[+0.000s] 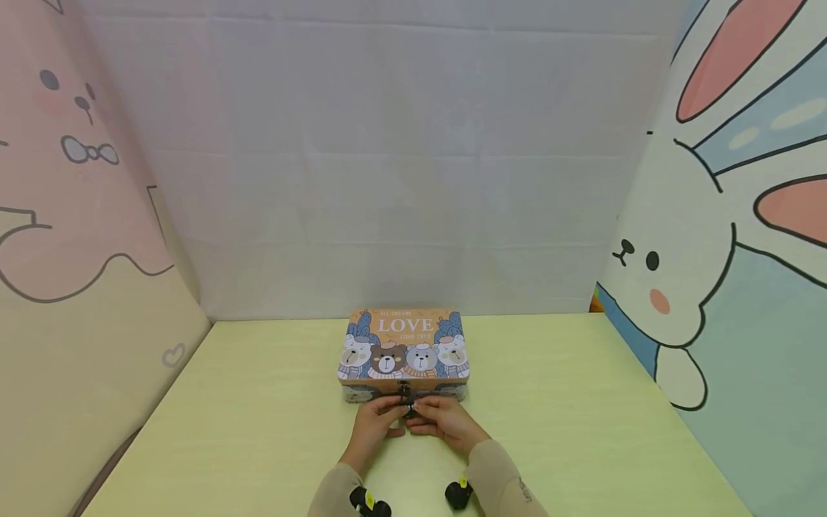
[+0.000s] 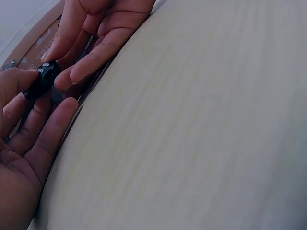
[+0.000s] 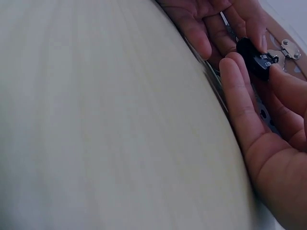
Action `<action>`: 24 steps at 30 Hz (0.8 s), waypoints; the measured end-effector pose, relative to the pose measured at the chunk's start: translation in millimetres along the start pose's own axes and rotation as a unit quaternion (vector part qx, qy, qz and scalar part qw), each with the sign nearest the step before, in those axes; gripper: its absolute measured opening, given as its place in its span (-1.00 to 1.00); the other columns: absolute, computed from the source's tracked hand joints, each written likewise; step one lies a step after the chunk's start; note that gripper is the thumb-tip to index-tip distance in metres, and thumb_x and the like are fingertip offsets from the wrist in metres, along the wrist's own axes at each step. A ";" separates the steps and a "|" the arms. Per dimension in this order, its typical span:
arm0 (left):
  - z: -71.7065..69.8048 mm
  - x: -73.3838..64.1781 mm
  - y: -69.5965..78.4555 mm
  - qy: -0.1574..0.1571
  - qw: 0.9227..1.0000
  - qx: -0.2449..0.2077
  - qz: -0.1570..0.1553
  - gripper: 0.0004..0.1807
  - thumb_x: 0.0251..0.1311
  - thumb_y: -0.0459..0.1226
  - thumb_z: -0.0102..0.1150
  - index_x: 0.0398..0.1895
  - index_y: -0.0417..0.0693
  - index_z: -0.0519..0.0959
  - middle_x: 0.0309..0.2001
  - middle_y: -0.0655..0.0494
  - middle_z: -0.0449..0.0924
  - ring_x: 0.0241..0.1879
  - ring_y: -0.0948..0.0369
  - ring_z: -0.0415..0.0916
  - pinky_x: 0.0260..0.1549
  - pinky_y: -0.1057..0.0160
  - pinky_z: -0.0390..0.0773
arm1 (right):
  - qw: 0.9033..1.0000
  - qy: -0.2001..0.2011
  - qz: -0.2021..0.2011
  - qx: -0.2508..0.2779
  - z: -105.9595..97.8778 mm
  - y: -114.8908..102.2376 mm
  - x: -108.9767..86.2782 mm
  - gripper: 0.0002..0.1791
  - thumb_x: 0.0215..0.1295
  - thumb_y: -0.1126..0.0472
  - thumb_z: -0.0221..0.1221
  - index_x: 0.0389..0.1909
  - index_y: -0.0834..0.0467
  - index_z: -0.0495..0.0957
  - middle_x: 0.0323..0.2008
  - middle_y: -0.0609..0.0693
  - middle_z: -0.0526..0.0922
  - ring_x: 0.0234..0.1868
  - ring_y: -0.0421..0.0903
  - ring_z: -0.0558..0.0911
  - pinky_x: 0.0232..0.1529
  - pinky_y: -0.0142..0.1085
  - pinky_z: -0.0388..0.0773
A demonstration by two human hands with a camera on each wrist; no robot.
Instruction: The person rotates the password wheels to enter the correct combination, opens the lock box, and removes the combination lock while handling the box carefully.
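Observation:
A small tin box (image 1: 400, 355) with printed bears and the word LOVE stands with its lid down towards the back of the table. On its front is a metal latch (image 3: 289, 49), and a black combination padlock (image 2: 44, 76) with small white-marked dials is there at the latch. My left hand (image 1: 371, 429) pinches one end of this padlock between thumb and fingers. From the other side, my right hand (image 1: 450, 424) pinches the opposite end. Both thumbs lie by the dials in the right wrist view, and the fingers hide part of the box's front.
The pale yellow table (image 1: 258, 424) stretches out on both sides of the box. Behind it hangs a white cloth backdrop (image 1: 400, 165). Cartoon-printed panels stand at the left (image 1: 77, 287) and right (image 1: 756, 345).

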State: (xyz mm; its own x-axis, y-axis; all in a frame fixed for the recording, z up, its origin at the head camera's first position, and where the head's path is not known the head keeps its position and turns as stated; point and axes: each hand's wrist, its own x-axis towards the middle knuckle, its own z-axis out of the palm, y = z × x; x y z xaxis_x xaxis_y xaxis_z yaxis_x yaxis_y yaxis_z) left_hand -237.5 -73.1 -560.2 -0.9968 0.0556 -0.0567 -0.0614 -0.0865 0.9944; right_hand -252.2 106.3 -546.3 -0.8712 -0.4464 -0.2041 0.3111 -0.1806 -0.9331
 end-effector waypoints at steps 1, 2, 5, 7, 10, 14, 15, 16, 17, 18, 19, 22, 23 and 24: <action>0.2 0.0 0.3 0.001 1.000 0.001 0.000 -0.65 0.26 -0.45 0.22 0.01 -0.60 0.53 -0.08 -0.22 0.67 -0.22 0.21 0.63 -0.39 0.17 0.77 | 1.000 -0.001 -0.001 0.000 0.0 -0.1 0.2 -0.79 0.51 0.40 -0.02 -0.05 0.47 0.51 -0.18 0.15 0.64 -0.22 -0.07 0.70 -0.03 -0.19 0.70; 0.3 0.3 0.3 0.002 1.000 0.002 0.000 -0.65 0.26 -0.45 0.22 0.01 -0.60 0.53 -0.08 -0.23 0.67 -0.21 0.20 0.63 -0.39 0.16 0.77 | 1.000 -0.001 -0.001 0.001 0.0 -0.2 0.5 -0.79 0.51 0.40 -0.02 -0.05 0.47 0.51 -0.18 0.14 0.64 -0.22 -0.07 0.70 -0.03 -0.19 0.70; 0.2 0.4 -0.4 0.005 1.000 0.003 0.003 -0.65 0.28 -0.43 0.21 0.01 -0.60 0.53 -0.05 -0.25 0.65 -0.19 0.18 0.63 -0.38 0.15 0.77 | 1.000 -0.003 -0.002 0.002 -0.2 -0.1 0.9 -0.79 0.51 0.41 -0.02 -0.05 0.47 0.51 -0.19 0.13 0.64 -0.22 -0.07 0.70 -0.03 -0.19 0.70; -0.2 -0.5 -0.5 0.008 1.000 -0.004 0.007 -0.65 0.27 -0.42 0.19 0.00 -0.59 0.54 -0.04 -0.23 0.64 -0.19 0.17 0.62 -0.38 0.15 0.77 | 1.000 -0.003 -0.003 0.002 -0.3 0.1 1.0 -0.79 0.51 0.41 -0.03 -0.06 0.47 0.51 -0.19 0.12 0.65 -0.22 -0.07 0.70 -0.04 -0.19 0.71; -1.9 -3.2 -0.1 0.000 0.999 -0.020 0.034 -0.65 0.22 -0.40 0.22 -0.03 -0.55 0.57 -0.09 -0.15 0.66 -0.22 0.19 0.61 -0.40 0.16 0.77 | 1.000 -0.003 -0.002 0.002 -0.4 0.5 1.0 -0.79 0.51 0.41 -0.02 -0.05 0.47 0.51 -0.20 0.12 0.65 -0.22 -0.08 0.70 -0.04 -0.20 0.71; -3.9 -6.1 1.6 -0.034 0.996 -0.040 0.074 -0.62 0.14 -0.41 0.30 0.00 -0.51 0.57 -0.20 -0.05 0.66 -0.27 0.23 0.62 -0.40 0.15 0.77 | 1.000 -0.001 0.000 0.005 -0.9 0.5 0.4 -0.78 0.50 0.40 0.00 -0.02 0.48 0.51 -0.19 0.12 0.64 -0.24 -0.10 0.69 -0.05 -0.20 0.71; -3.8 -5.8 1.8 -0.035 0.996 -0.041 0.069 -0.59 0.12 -0.43 0.31 0.02 -0.52 0.55 -0.22 -0.03 0.65 -0.27 0.24 0.62 -0.38 0.14 0.77 | 1.000 0.001 0.000 0.006 -1.0 0.5 0.2 -0.77 0.50 0.40 0.00 -0.01 0.48 0.51 -0.19 0.13 0.64 -0.24 -0.10 0.69 -0.05 -0.20 0.71; -3.7 -5.4 1.7 -0.036 0.996 -0.041 0.064 -0.56 0.10 -0.44 0.32 0.04 -0.53 0.53 -0.22 -0.03 0.64 -0.27 0.24 0.62 -0.36 0.13 0.77 | 1.000 0.002 0.000 0.007 -1.1 0.5 0.1 -0.77 0.50 0.40 0.01 0.00 0.48 0.51 -0.19 0.13 0.63 -0.25 -0.11 0.69 -0.05 -0.19 0.71; -3.5 -4.9 1.9 -0.034 0.997 -0.038 0.056 -0.54 0.10 -0.46 0.31 0.07 -0.56 0.51 -0.23 -0.02 0.62 -0.27 0.23 0.62 -0.35 0.14 0.77 | 1.000 0.002 0.001 0.007 -1.2 0.5 -0.1 -0.77 0.50 0.39 0.01 0.00 0.48 0.51 -0.19 0.13 0.63 -0.25 -0.11 0.69 -0.05 -0.19 0.71; -2.9 -4.3 2.5 -0.026 0.998 -0.033 0.040 -0.52 0.08 -0.49 0.31 0.08 -0.59 0.48 -0.23 -0.01 0.62 -0.27 0.23 0.61 -0.34 0.13 0.77 | 1.000 0.003 0.001 0.007 -1.2 0.4 -0.2 -0.76 0.50 0.39 0.01 0.00 0.48 0.51 -0.19 0.13 0.63 -0.25 -0.11 0.69 -0.05 -0.19 0.71; -2.6 -3.6 2.5 -0.021 0.999 -0.029 0.028 -0.51 0.08 -0.51 0.30 0.09 -0.61 0.46 -0.23 -0.02 0.61 -0.27 0.23 0.61 -0.33 0.13 0.77 | 1.000 0.003 0.001 0.007 -1.3 0.6 -0.1 -0.76 0.51 0.39 0.01 0.00 0.48 0.51 -0.20 0.12 0.63 -0.25 -0.11 0.69 -0.05 -0.19 0.71; -2.1 -1.8 1.9 -0.009 1.000 -0.016 0.006 -0.53 0.11 -0.55 0.26 0.10 -0.63 0.44 -0.23 -0.02 0.62 -0.27 0.21 0.61 -0.33 0.13 0.77 | 1.000 0.002 0.002 0.007 -1.4 1.6 0.7 -0.77 0.51 0.39 0.01 0.00 0.48 0.51 -0.21 0.12 0.65 -0.25 -0.10 0.70 -0.05 -0.19 0.71; -2.0 -1.7 2.0 -0.007 1.000 -0.015 0.002 -0.54 0.12 -0.55 0.26 0.10 -0.63 0.44 -0.23 -0.02 0.62 -0.27 0.21 0.61 -0.33 0.13 0.77 | 1.000 0.001 0.002 0.007 -1.5 2.1 1.2 -0.77 0.51 0.39 0.00 0.00 0.48 0.51 -0.22 0.11 0.65 -0.25 -0.10 0.70 -0.05 -0.19 0.71; -2.1 -1.6 2.1 -0.006 1.000 -0.013 0.000 -0.55 0.14 -0.55 0.25 0.10 -0.63 0.44 -0.22 -0.02 0.63 -0.27 0.21 0.60 -0.32 0.12 0.77 | 1.000 0.000 0.002 0.008 -1.6 2.5 1.6 -0.77 0.51 0.39 0.00 0.00 0.48 0.51 -0.22 0.11 0.65 -0.25 -0.10 0.70 -0.05 -0.19 0.71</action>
State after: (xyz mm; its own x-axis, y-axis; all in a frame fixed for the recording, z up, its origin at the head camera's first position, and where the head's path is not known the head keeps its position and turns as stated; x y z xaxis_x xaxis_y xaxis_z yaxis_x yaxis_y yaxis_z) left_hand -236.1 -75.4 -558.2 -0.9961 0.0684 -0.0554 -0.0629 -0.1132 0.9916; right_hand -253.4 106.5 -549.4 -0.8702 -0.4467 -0.2078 0.3202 -0.1923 -0.9276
